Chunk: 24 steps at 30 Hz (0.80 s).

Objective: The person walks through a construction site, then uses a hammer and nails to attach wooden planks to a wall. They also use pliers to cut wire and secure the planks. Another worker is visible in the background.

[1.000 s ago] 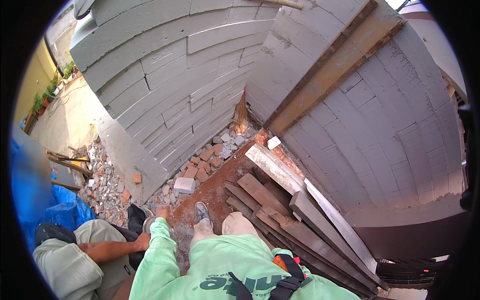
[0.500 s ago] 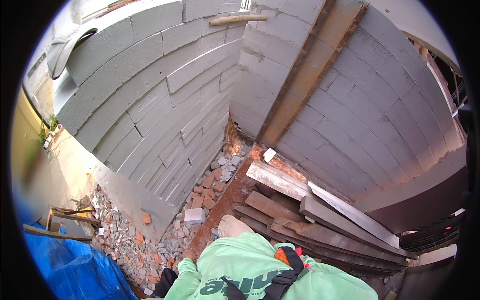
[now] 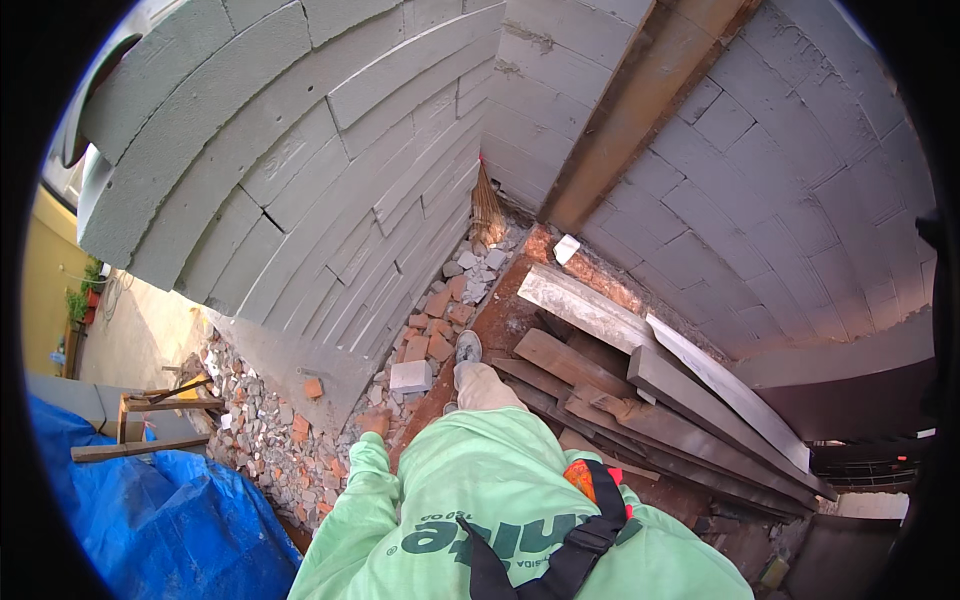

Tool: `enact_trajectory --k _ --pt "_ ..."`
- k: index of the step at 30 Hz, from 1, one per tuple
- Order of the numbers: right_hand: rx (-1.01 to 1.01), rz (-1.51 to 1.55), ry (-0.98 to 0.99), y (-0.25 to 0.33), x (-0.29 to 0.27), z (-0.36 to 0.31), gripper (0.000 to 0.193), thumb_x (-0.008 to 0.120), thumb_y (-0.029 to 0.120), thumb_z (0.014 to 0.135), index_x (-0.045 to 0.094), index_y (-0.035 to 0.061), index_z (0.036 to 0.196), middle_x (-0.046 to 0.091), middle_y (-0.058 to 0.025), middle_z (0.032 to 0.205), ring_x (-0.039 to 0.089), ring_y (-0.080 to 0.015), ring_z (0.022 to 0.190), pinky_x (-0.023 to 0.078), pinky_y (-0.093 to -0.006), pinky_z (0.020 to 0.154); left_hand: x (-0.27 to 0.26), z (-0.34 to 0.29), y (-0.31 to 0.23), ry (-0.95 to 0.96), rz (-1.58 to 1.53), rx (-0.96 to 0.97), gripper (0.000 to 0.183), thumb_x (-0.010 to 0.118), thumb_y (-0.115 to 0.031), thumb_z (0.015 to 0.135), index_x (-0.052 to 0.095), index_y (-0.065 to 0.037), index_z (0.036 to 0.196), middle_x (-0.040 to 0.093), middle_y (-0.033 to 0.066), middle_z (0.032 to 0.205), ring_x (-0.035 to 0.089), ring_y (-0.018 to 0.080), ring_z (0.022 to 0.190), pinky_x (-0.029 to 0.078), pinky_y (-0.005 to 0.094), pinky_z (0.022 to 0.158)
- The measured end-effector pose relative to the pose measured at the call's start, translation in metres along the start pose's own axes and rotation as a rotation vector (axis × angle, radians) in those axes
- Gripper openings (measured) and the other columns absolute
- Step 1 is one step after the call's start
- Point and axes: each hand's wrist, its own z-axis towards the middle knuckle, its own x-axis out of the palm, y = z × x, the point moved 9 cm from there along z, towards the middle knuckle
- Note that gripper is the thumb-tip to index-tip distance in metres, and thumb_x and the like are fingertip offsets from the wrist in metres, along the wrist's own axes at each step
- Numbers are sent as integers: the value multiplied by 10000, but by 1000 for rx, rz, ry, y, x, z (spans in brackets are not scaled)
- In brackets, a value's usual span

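Just beyond the cuff of the green sleeve (image 3: 365, 475), a small part of my left hand (image 3: 375, 421) shows above the rubble. Its fingers are not clear enough to read, and I make out nothing held in it. Closest to that hand are broken red brick pieces (image 3: 438, 347) and a pale block (image 3: 411, 377). My right hand is out of the picture; only the green shirt (image 3: 470, 480) and a black strap (image 3: 560, 560) show on that side. One shoe (image 3: 468, 347) stands on the reddish ground beside the bricks.
Grey block walls (image 3: 330, 190) meet in a corner, where a straw broom (image 3: 487, 205) leans. A rusty steel column (image 3: 640, 110) stands against the right wall. Stacked wooden planks (image 3: 680, 430) lie at right. Rubble (image 3: 265, 440), a wooden frame (image 3: 150, 415) and a blue tarp (image 3: 190, 520) are at left.
The view has shifted, with the walls, planks and tarp sitting differently. A shoe now shows further forward, and my left sleeve and hand are higher in the picture.
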Motion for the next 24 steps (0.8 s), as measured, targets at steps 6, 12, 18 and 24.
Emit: enact_trajectory --k 6,12,18,24 --pt "23 90 -5 -11 12 18 565 678 421 787 626 5 1165 661 -252 1112 635 -382 1068 496 -423 920 31 -52 -259 -370 511 828 160 636 -151 886 659 -8 953 683 128 830 662 278 722 522 373 665" --pt "148 509 -340 -3 -29 25 518 811 362 696 570 66 1047 652 -201 963 658 -346 930 505 -411 843 80 -168 -519 -645 622 1734 141 675 -134 917 616 -24 982 633 146 1122 596 318 1049 480 429 871" --pt "165 937 -824 39 -137 -13 575 747 222 735 427 31 1173 631 -280 1019 636 -449 939 495 -491 834 136 -182 -666 -935 890 2139 257 733 -252 883 664 -125 1097 572 30 1352 508 227 1265 398 376 994" --pt "474 895 -1206 13 -228 -36 529 732 211 765 412 47 1154 633 -285 968 607 -496 924 465 -546 827 137 -124 -696 -1273 1338 1971 188 681 -387 908 685 -240 1024 573 -88 1359 474 141 1304 307 325 1100"
